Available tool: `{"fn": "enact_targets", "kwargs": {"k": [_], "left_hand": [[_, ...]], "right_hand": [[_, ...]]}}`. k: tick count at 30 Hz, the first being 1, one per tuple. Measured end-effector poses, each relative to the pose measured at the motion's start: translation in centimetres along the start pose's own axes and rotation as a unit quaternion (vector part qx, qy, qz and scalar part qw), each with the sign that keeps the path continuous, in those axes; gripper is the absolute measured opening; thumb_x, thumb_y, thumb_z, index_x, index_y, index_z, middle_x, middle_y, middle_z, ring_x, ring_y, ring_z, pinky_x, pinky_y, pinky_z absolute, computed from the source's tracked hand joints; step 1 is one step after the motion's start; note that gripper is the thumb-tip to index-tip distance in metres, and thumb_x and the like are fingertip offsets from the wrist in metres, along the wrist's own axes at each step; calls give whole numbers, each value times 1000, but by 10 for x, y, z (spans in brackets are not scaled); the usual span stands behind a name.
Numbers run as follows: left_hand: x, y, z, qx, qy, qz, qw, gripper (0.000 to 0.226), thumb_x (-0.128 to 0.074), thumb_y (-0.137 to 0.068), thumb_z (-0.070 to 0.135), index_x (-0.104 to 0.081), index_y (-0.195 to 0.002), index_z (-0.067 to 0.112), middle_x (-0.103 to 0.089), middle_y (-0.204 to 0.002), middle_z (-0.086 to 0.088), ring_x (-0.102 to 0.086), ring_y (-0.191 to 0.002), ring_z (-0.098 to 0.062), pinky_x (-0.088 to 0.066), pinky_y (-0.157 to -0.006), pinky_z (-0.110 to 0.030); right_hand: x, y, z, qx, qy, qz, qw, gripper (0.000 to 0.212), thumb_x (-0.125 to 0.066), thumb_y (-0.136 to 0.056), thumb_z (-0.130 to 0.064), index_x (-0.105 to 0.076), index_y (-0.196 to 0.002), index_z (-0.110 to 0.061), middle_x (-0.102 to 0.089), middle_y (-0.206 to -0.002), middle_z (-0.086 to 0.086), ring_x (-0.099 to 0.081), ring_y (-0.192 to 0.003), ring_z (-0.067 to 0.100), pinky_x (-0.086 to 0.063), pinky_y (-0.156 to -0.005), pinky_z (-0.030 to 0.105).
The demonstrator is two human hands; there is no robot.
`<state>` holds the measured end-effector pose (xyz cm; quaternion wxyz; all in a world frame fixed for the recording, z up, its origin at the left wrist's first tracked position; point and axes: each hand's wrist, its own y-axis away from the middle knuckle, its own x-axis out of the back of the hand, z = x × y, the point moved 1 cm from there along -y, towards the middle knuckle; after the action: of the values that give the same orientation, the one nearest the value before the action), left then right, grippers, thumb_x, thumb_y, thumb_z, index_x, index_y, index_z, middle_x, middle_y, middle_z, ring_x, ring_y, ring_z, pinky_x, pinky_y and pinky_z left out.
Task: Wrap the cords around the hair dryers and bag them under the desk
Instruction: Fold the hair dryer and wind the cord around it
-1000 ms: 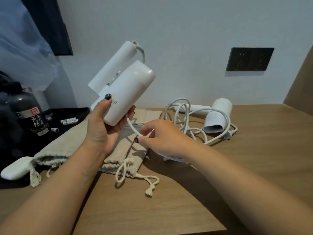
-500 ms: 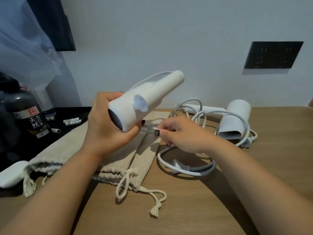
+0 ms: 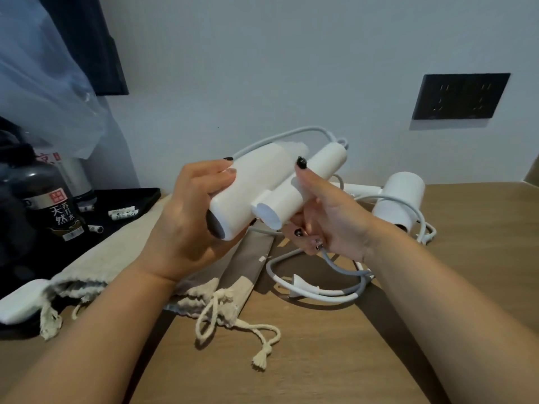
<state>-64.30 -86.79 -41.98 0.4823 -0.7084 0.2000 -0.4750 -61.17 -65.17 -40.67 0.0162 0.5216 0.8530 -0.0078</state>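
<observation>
Nearest the camera, a frayed drawstring (image 3: 248,333) trails from the mouth of a beige cloth bag (image 3: 204,290) lying flat on the wooden desk (image 3: 320,360); a second bag (image 3: 96,266) lies to its left. Just beyond, a loose loop of white cord (image 3: 318,293) with its plug (image 3: 303,288) rests on the desk. Above these, the left hand (image 3: 189,223) is curled around the barrel of a white hair dryer (image 3: 256,185) held off the desk, while the right hand (image 3: 329,214) is closed on its folded handle, lower fingers pinching the cord. Farther back on the right a second hair dryer (image 3: 401,196) lies on the desk among its own cord. At far left stands a dark bottle (image 3: 55,208), and a black outlet panel (image 3: 460,96) sits on the wall
</observation>
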Motion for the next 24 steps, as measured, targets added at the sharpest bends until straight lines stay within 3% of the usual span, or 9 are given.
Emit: {"fn": "enact_targets", "kwargs": {"k": [3,7,10,13,15,18,20,22,24], "left_hand": [[-1,-2,5,-25,-2,-16,1000,63,-81,-75,20,-41,-122,7,-42,-129,-19,-48,-121,-36,-45,-98,-32],[-1,-3,6,-11,5,-6,1000,69,-82,-73,19,-39,-125,7,-42,-131,-20,-46,-124,-35,-42,-102,-28],[-4,0,4,73,55,15,996,86,-81,-72,25,-27,-136,5,-42,-136,-21,-44,-130,-26,-39,-105,-26],[-7,1,12,199,123,11,972,106,-84,-68,31,-16,-147,17,-39,-141,7,-39,-130,0,-36,-103,-13],[-9,1,19,279,185,-4,942,113,-89,-65,19,-13,-149,26,-36,-130,32,-40,-120,15,-38,-94,-5],[-12,4,18,384,282,-47,878,118,-90,-62,18,-15,-151,39,-36,-118,36,-49,-104,18,-48,-80,-7],[-12,7,10,450,422,-73,784,116,-86,-54,29,-21,-149,44,-45,-127,21,-58,-111,-5,-56,-86,-31],[-11,10,5,481,523,-111,695,105,-79,-51,29,-35,-146,32,-56,-131,-5,-63,-108,-28,-56,-85,-52],[-10,11,6,455,548,-173,681,86,-74,-53,28,-47,-134,18,-67,-115,-9,-67,-96,-27,-58,-74,-45]], "right_hand": [[-3,-1,1,17,4,55,998,56,-55,-75,-68,-59,-90,-14,-43,-60,6,-24,-43,14,-13,-50,30],[-6,-3,5,51,-20,141,988,39,-67,-71,-47,-59,-90,-13,-53,-72,5,-33,-44,9,-18,-43,23],[-9,-7,9,64,-28,209,975,38,-70,-64,-35,-60,-93,-13,-57,-77,4,-47,-56,10,-30,-44,19],[-9,-8,9,83,-9,247,965,32,-69,-61,-30,-62,-89,-17,-61,-70,-4,-52,-72,14,-36,-53,22],[-7,-9,10,90,2,266,960,30,-72,-62,-30,-63,-88,-18,-64,-70,-7,-57,-77,13,-45,-63,25],[-2,-8,12,88,37,275,957,21,-76,-73,-24,-61,-87,-19,-66,-76,-4,-60,-83,16,-47,-76,33],[-1,-7,12,83,70,261,959,17,-75,-77,-20,-61,-86,-21,-66,-77,-5,-62,-82,13,-48,-76,30],[-2,-8,12,81,123,216,965,24,-77,-68,-26,-64,-87,-20,-69,-77,-6,-67,-81,10,-51,-72,28],[-4,-9,13,73,184,186,962,41,-77,-57,-37,-67,-90,-17,-72,-83,-2,-70,-86,14,-56,-77,36]]}}
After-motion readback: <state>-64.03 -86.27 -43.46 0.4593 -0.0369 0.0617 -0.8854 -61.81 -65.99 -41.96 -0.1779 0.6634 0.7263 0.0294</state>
